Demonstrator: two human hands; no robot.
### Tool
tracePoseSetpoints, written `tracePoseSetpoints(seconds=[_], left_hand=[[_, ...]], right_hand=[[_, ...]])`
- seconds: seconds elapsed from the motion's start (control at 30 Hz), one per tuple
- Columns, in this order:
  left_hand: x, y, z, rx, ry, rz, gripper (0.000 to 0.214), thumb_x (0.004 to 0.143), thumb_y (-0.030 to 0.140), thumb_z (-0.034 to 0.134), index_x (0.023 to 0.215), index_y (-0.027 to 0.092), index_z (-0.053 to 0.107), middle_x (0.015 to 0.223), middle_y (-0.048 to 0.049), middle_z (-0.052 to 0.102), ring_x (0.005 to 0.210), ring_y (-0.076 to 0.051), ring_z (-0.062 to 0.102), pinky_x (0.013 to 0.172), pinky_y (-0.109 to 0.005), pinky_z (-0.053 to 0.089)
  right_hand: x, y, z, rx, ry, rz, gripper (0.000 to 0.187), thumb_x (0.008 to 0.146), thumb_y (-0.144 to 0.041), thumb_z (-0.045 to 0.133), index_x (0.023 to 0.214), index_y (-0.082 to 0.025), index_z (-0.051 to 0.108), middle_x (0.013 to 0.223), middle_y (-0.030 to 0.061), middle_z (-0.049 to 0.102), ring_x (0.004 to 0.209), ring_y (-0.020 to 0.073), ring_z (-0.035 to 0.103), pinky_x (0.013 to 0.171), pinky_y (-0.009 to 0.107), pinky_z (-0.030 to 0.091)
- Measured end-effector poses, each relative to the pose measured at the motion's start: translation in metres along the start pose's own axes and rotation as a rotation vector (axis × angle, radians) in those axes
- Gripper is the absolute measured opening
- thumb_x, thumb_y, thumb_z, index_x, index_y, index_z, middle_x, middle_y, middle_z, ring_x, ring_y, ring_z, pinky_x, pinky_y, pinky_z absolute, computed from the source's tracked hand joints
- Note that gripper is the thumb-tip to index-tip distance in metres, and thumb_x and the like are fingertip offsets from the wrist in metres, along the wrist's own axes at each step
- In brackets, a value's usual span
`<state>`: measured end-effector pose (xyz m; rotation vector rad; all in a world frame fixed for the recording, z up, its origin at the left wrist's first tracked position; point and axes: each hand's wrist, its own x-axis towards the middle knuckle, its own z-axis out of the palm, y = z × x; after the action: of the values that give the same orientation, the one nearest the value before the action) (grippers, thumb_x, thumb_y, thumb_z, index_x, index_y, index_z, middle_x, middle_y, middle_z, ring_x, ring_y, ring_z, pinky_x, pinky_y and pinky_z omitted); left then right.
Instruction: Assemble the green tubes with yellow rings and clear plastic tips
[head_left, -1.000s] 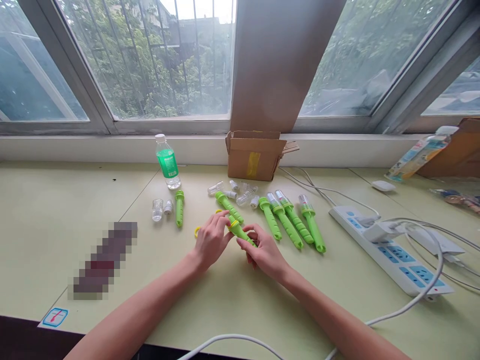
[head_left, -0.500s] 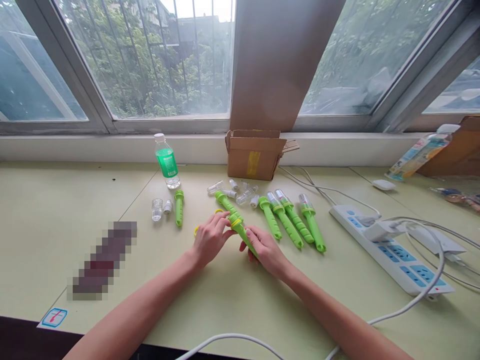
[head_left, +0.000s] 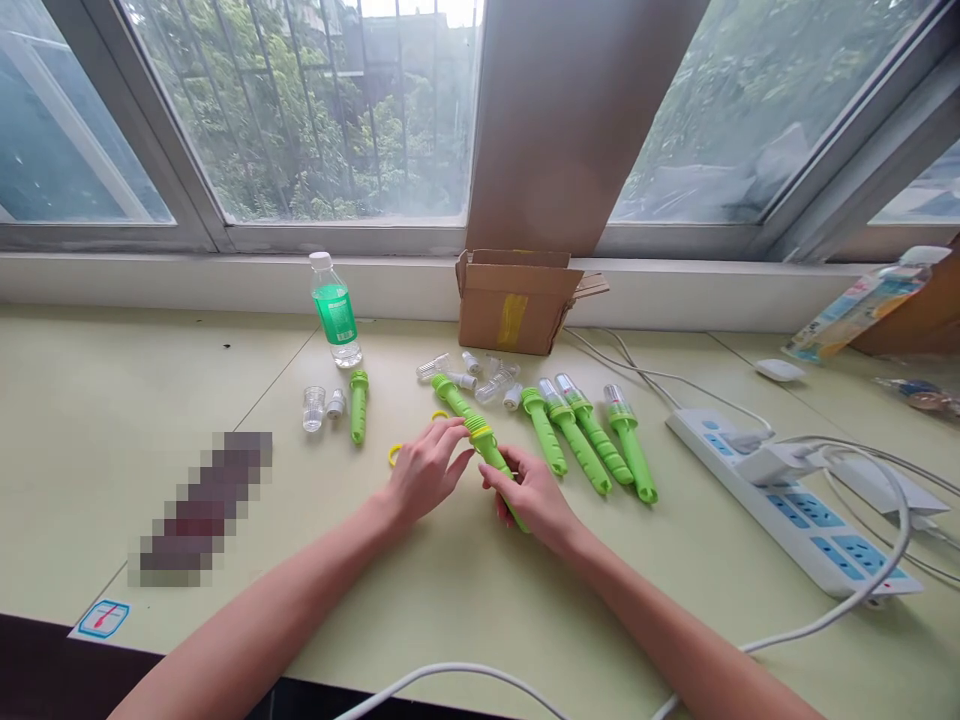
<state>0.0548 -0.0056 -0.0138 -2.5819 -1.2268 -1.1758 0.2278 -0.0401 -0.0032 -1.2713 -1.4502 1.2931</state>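
Note:
My right hand is closed around a green plastic flashlight handle, its ridged end tilted up and left. A yellow ring circles the neck below the threads. Beside that end is my left hand, fingers stretched out and thumb apart, fingertips at or touching the threads. Just behind lies another green handle. Two loose yellow rings, one by my left wrist side and one farther back, rest on the table. To the right lie several green handles, three with clear caps.
Clear cups and small white bulb-like pieces lie behind my hands. A water bottle, a clear cup and a green handle stand or lie left. A cardboard box is at the back; a power strip with cables lies right.
The yellow ring now shows plainly around the handle's neck. My left fingers have loosened and straightened, and my right hand has shifted slightly right with the handle. The view has tilted a little.

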Motion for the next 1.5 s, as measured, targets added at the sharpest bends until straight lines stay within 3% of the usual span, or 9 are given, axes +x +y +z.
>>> tracePoseSetpoints(seconds=[0.53, 0.93, 1.2, 1.37, 1.5], left_hand=[[0.001, 0.001, 0.000, -0.065, -0.003, -0.026, 0.023, 0.089, 0.024, 0.052, 0.112, 0.021, 0.051, 0.114, -0.0074, 0.064, 0.103, -0.021, 0.062, 0.076, -0.032, 0.056], [0.001, 0.002, -0.001, -0.018, -0.013, -0.009, 0.017, 0.090, 0.026, 0.049, 0.106, 0.021, 0.053, 0.112, -0.0076, 0.064, 0.098, -0.019, 0.064, 0.074, -0.029, 0.056], [0.005, -0.004, -0.001, -0.041, -0.006, 0.026, 0.016, 0.089, 0.024, 0.049, 0.103, 0.021, 0.054, 0.109, -0.0072, 0.065, 0.095, -0.018, 0.064, 0.075, -0.028, 0.055], [0.009, -0.015, -0.006, 0.061, -0.033, 0.095, 0.014, 0.090, 0.021, 0.046, 0.101, 0.021, 0.055, 0.110, -0.0082, 0.065, 0.099, -0.020, 0.064, 0.078, -0.030, 0.053], [0.012, -0.021, -0.008, 0.183, -0.058, 0.067, 0.014, 0.090, 0.021, 0.046, 0.102, 0.020, 0.054, 0.111, -0.0107, 0.064, 0.096, -0.022, 0.064, 0.076, -0.033, 0.053]], right_hand=[[-0.007, -0.003, 0.002, -0.020, 0.092, -0.068, 0.036, 0.085, -0.041, 0.057, 0.114, -0.020, 0.056, 0.077, 0.0011, 0.058, 0.043, 0.0091, 0.047, 0.037, 0.023, 0.040], [-0.004, 0.008, -0.001, -0.319, 0.364, -0.228, 0.042, 0.084, -0.039, 0.059, 0.120, -0.018, 0.055, 0.091, 0.0076, 0.065, 0.070, 0.0193, 0.061, 0.059, 0.030, 0.052], [-0.003, 0.010, -0.003, -0.420, 0.367, -0.291, 0.036, 0.085, -0.037, 0.057, 0.116, -0.020, 0.056, 0.091, 0.0070, 0.066, 0.073, 0.0203, 0.062, 0.061, 0.031, 0.051], [-0.003, 0.010, -0.004, -0.389, 0.353, -0.302, 0.036, 0.086, -0.035, 0.057, 0.118, -0.019, 0.055, 0.092, 0.0065, 0.066, 0.073, 0.0195, 0.061, 0.064, 0.031, 0.051], [-0.003, 0.010, -0.004, -0.381, 0.341, -0.286, 0.036, 0.086, -0.035, 0.057, 0.118, -0.019, 0.055, 0.090, 0.0060, 0.065, 0.074, 0.0197, 0.061, 0.064, 0.030, 0.050]])
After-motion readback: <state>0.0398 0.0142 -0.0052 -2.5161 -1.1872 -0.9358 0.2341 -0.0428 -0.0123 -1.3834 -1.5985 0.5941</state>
